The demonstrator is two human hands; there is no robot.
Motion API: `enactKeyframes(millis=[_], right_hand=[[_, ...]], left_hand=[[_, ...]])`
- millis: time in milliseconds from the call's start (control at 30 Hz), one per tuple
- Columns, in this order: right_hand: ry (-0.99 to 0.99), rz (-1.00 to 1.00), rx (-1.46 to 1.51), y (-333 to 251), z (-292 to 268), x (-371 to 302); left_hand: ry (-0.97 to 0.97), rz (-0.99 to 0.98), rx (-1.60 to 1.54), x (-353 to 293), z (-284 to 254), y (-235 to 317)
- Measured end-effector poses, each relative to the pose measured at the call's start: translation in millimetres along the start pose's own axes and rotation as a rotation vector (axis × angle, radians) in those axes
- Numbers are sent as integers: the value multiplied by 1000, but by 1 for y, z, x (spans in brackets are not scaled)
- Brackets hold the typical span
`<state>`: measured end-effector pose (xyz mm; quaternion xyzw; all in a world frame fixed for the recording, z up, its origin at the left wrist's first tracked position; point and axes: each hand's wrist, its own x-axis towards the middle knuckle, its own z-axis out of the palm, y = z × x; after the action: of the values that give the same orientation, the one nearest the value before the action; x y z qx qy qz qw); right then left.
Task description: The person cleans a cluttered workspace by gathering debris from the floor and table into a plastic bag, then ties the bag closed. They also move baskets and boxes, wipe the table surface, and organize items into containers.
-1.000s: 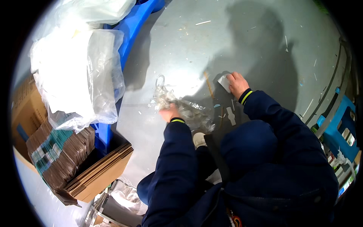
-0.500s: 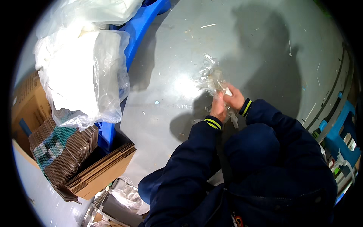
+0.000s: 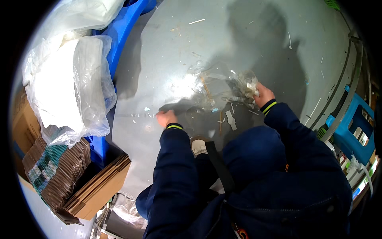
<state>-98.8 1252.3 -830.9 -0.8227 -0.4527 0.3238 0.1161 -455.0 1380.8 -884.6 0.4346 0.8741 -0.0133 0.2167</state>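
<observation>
A crumpled clump of clear plastic film (image 3: 245, 83) is gripped in my right hand (image 3: 263, 95), just above the floor. My left hand (image 3: 166, 118) is down at the grey floor on the left, its fingers pinched together; whatever they hold, if anything, is too small to make out. Between my hands lie loose clear plastic scraps (image 3: 205, 85) and a thin brown strip (image 3: 221, 121). Near my knee is a flat pale tag-shaped piece (image 3: 230, 120). A small light-blue scrap (image 3: 147, 108) rests just beyond my left hand.
On the left, a blue plastic frame (image 3: 119, 44) stands by white material in clear bags (image 3: 67, 87). Below it is a carton of stacked folded cardboard (image 3: 59, 171). A blue stool (image 3: 352, 127) and a metal rail stand on the right. My shoe (image 3: 198, 147) is close in.
My hands have come apart: the right moved right with the plastic clump, the left went far left to the floor. Scraps once hidden beneath my hands now show. The view has shifted slightly.
</observation>
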Motion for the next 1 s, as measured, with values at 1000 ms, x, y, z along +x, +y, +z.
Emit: enactKeyframes(millis=[1000], right_hand=[[-237, -989, -348, -112, 117, -6]], left_hand=[[-580, 577, -95, -65, 58, -21]])
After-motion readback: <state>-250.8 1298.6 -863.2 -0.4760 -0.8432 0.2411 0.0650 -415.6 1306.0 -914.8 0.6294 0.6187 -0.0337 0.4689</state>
